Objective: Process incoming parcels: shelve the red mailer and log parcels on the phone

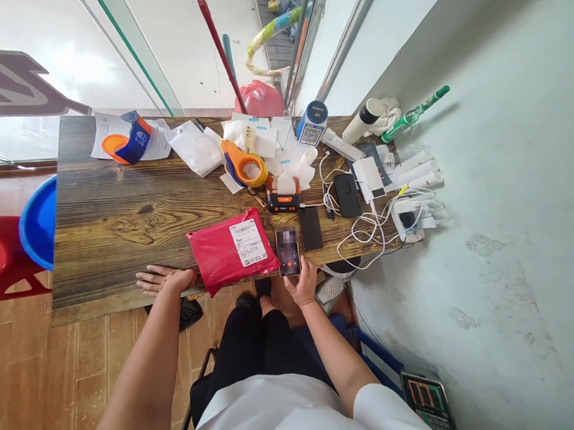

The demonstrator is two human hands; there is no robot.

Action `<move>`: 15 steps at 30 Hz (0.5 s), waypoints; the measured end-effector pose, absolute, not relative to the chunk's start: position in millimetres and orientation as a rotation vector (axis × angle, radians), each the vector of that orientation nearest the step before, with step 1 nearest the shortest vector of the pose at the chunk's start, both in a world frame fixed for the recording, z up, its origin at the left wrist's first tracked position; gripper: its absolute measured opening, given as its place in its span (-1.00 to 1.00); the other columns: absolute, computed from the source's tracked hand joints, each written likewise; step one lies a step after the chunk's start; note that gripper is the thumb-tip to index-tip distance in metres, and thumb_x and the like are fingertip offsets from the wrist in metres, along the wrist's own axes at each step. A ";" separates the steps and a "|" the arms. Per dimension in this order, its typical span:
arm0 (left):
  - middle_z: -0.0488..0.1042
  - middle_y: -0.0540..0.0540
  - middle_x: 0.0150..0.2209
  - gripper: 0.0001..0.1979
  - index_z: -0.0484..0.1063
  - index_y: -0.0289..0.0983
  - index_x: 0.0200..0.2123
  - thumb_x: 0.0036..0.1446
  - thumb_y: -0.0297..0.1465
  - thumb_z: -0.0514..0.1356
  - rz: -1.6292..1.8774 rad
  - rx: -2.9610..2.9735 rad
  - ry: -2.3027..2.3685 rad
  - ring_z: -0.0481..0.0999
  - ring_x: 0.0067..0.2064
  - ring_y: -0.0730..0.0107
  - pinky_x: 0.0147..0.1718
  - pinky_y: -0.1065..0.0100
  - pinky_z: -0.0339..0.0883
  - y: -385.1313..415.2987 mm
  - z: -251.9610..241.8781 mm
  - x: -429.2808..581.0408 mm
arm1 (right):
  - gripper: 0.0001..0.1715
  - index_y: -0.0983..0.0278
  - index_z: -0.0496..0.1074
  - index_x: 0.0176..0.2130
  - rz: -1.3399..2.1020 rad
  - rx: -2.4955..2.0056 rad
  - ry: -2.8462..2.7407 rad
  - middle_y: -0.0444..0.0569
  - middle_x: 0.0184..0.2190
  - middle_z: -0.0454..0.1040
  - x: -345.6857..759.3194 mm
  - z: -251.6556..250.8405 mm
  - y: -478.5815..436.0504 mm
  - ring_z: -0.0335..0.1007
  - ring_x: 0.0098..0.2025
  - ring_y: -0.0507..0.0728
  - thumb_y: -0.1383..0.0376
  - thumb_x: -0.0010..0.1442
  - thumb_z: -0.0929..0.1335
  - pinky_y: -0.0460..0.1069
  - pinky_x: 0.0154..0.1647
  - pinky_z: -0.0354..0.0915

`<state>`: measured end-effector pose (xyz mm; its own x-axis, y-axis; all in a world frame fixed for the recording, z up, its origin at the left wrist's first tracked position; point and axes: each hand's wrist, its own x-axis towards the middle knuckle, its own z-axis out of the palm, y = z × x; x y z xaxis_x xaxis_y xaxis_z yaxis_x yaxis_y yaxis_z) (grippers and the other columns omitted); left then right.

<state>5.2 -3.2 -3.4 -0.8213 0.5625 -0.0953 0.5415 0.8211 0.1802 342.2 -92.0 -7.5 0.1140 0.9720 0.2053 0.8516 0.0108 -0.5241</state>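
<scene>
My left hand (166,280) lies flat on the wooden table (114,214) near its front edge, fingers spread and holding nothing. Just to its right is a red plastic mailing parcel (215,249) with a white shipping label (248,242) on top. The lower end of a lit smartphone (288,244) is between the thumb and fingers of my right hand (302,284). That phone sits beside the parcel's right end, its screen up and showing a red round button. A second, dark phone (310,228) lies right of it.
Behind the phones stands a small label printer (283,195). An orange tape dispenser (244,165), loose papers (262,138) and a blue QR-code speaker (312,123) are farther back. White cables (367,232) tangle toward a power strip (408,219) by the right wall.
</scene>
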 end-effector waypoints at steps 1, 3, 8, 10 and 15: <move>-0.33 -0.44 0.38 -0.45 -0.19 -0.46 0.33 0.29 -0.46 -0.25 0.226 0.878 2.872 -0.39 0.39 -0.11 0.29 -0.14 -0.37 -4.0 -5.0 4.1 | 0.02 0.44 -0.07 0.33 0.277 -1.897 -1.742 0.33 0.08 0.21 336.3 -4.7 -89.3 0.15 0.10 0.42 -0.11 0.16 0.29 0.37 0.08 0.18; -0.32 -0.44 0.38 -0.46 -0.16 -0.47 0.32 0.28 -0.49 -0.26 0.245 0.898 2.879 -0.38 0.39 -0.08 0.29 -0.12 -0.36 -5.6 -6.5 1.8 | 0.18 0.48 -0.13 0.34 0.240 -1.957 -1.695 0.38 0.09 0.20 325.5 0.0 -84.3 0.13 0.10 0.46 -0.17 0.08 0.34 0.39 0.06 0.17; -0.33 -0.41 0.39 -0.41 -0.20 -0.42 0.34 0.24 -0.51 -0.20 0.301 0.937 2.873 -0.41 0.40 -0.02 0.29 -0.14 -0.34 -10.1 -11.0 -3.6 | -0.05 0.32 0.04 0.31 0.164 -1.928 -1.692 0.25 0.01 0.23 315.0 -2.5 -84.0 0.19 0.04 0.38 -0.05 0.13 0.37 0.34 0.03 0.23; -0.34 -0.41 0.39 -0.39 -0.21 -0.40 0.34 0.23 -0.49 -0.18 0.326 0.942 2.866 -0.42 0.39 -0.04 0.29 -0.15 -0.35 -12.0 -15.5 -6.0 | -0.24 0.22 0.21 0.24 0.126 -1.867 -1.728 0.21 0.06 0.17 316.5 -9.2 -88.6 0.18 0.08 0.37 0.00 0.15 0.37 0.31 0.05 0.23; -0.38 -0.35 0.40 -0.35 -0.21 -0.37 0.35 0.20 -0.50 -0.14 0.415 0.962 2.831 -0.44 0.39 -0.03 0.30 -0.13 -0.40 -17.5 -24.4 -12.6 | -0.49 0.14 0.42 0.08 0.049 -1.768 -1.797 0.13 0.25 -0.05 318.7 -27.9 -99.1 0.06 0.22 0.43 0.04 0.16 0.36 0.34 0.13 0.16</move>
